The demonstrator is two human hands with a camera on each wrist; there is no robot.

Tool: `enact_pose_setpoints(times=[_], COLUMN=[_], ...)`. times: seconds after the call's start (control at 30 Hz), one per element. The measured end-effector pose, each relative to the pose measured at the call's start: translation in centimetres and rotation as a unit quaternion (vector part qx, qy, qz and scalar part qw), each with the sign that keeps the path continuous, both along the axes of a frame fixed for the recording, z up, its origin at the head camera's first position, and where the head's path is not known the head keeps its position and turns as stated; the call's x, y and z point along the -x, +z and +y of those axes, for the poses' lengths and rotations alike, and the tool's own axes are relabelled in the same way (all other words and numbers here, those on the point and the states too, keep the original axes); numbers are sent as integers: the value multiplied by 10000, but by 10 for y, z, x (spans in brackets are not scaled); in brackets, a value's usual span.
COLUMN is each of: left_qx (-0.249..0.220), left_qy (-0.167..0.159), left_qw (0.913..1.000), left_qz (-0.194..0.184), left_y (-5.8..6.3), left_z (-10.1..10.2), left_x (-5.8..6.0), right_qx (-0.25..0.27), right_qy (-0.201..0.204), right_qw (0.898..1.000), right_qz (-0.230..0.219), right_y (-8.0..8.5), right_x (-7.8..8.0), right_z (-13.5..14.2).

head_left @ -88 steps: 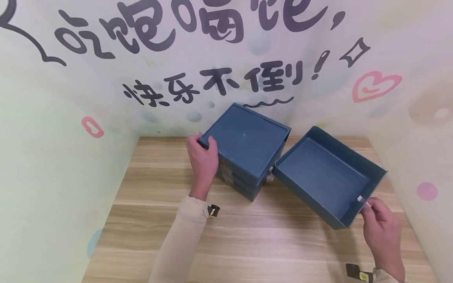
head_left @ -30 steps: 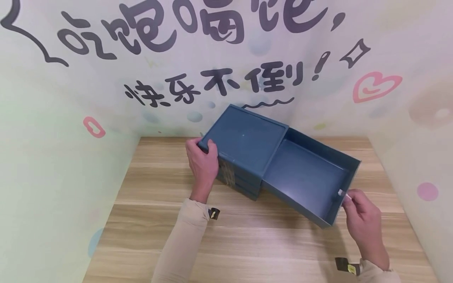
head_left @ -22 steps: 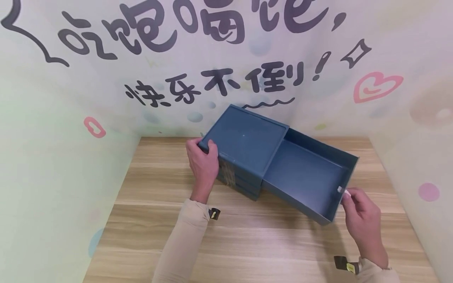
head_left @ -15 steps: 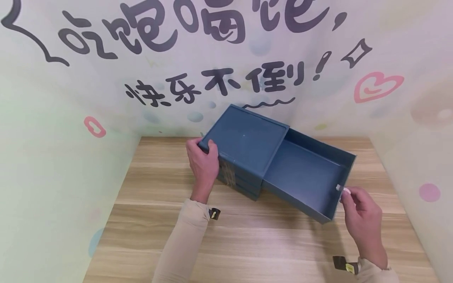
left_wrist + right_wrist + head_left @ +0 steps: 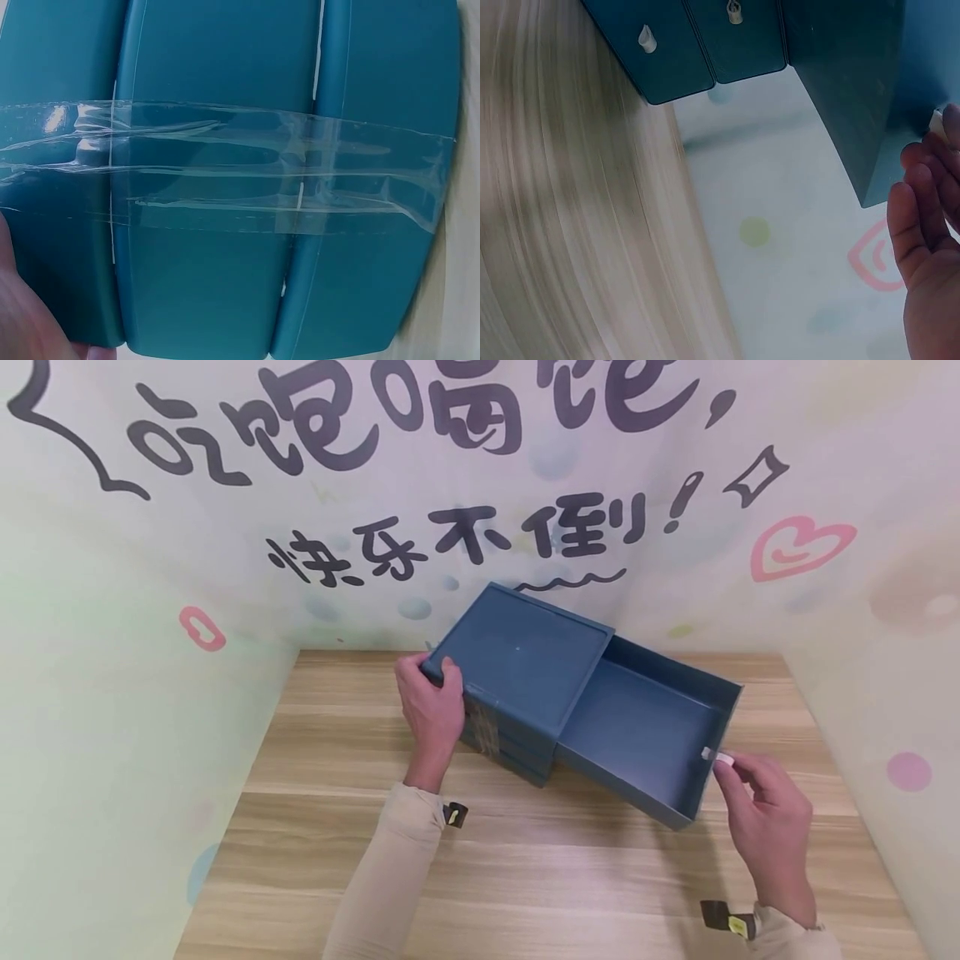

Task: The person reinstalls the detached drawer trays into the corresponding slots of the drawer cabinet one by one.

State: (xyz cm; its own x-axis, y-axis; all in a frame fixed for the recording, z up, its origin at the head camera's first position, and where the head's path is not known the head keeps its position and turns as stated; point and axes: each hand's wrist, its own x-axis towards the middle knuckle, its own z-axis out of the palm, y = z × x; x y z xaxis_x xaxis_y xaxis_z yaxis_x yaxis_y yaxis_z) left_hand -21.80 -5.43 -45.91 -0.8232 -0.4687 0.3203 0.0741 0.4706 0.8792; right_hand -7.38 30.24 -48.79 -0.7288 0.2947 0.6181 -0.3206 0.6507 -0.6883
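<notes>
A blue plastic drawer cabinet stands turned at an angle by the back wall. My left hand grips its rear left corner, thumb on the top edge; the left wrist view shows clear tape across the cabinet's stacked side. The top drawer sticks far out to the right, its inside bare, its inner end under the cabinet's top. My right hand pinches the white pull tab on the drawer's front. In the right wrist view, two lower drawers are shut, each with a small white pull.
The cabinet rests on a wood-grain table. A white printed wall with dark lettering rises right behind it, and side walls flank the table. Dark straps with a yellow mark sit at both wrists.
The top drawer, apart from the cabinet at first, has its inner end in the opening and has slid left a little further, my right hand moving with it. The left hand keeps its hold.
</notes>
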Motion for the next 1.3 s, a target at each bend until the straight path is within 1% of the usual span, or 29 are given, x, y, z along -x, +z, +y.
enact_pose_setpoints(times=[0.27, 0.47, 0.67, 0.87, 0.93, 1.13, 1.3], left_qx=[33, 0, -16, -15, -23, -31, -38], left_qy=[-13, -25, -49, -79, -91, -78, -98], left_qw=[10000, 10000, 10000, 10000, 10000, 10000, 9999], left_qz=[-12, -41, 9, -23, -25, -45, -41], left_y=[-1, -1, -2, -2, -2, -2, -1], left_z=[0, 0, 0, -1, -1, -1, -2], left_x=[0, 0, 0, 1, 1, 0, 0], right_qx=[-54, -80, -122, -128, -70, 176, 299], right_qy=[45, 105, 108, 94, 98, 215, 354], right_qw=[9993, 9994, 9985, 9991, 9990, 9958, 9948], right_qz=[-355, -314, -525, -394, -442, -876, -904], right_y=[1, 0, 0, -1, -1, -2, -6], right_x=[3, 7, 11, 15, 16, 18, 22], right_z=[-4, -7, -12, -18, -19, -20, -25])
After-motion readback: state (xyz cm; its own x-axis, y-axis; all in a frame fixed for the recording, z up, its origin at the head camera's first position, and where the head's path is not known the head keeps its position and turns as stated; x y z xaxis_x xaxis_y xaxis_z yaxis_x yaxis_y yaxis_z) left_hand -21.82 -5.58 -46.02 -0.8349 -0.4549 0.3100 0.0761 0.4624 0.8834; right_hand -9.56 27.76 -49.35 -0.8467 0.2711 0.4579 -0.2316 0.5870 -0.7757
